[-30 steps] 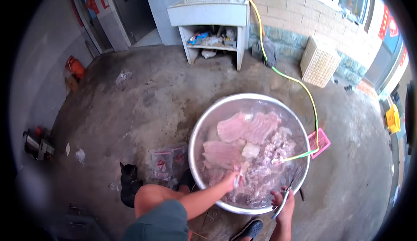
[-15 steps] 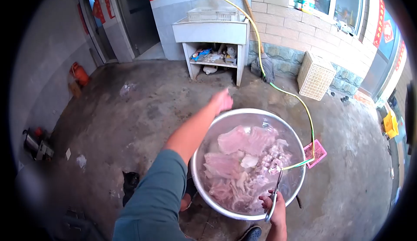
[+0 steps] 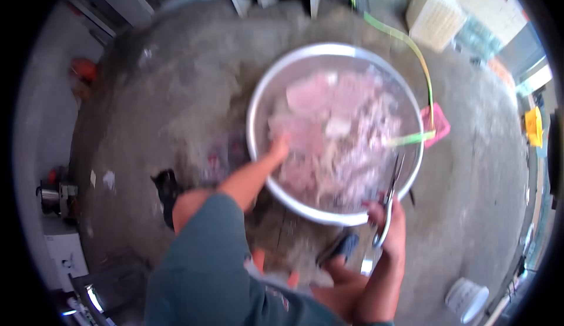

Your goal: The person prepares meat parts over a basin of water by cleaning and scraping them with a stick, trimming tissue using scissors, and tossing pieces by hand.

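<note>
The right hand (image 3: pixel 398 217) grasps a pair of scissors (image 3: pixel 393 186) by the handles at the near right rim of a wide metal basin (image 3: pixel 254 120), the blades pointing away from the person and over the basin's edge. The left hand (image 3: pixel 279 148) is inside the left part of the same basin, at the meat (image 3: pixel 301 127); it is blurred, so I cannot tell whether the fingers grasp a piece or only touch it. The meat lies in the basin — broad pink slabs toward the far and left sides, smaller, bonier-looking pieces toward the right, and a pale chunk (image 3: pixel 338 127) near the middle. A yellow-green hose (image 3: pixel 424 67) curves across the floor (image 3: pixel 194 91) and crosses the right rim, its end over the smaller pieces. Just beside that rim sits a pink basket (image 3: pixel 440 132), partly under the hose. A black animal (image 3: pixel 167 194) is on the floor next to the person's left leg, and a dark shoe (image 3: pixel 345 247) shows below the near rim. Farther off to the right, a white bucket (image 3: pixel 467 299) stands well apart from the basin.
</note>
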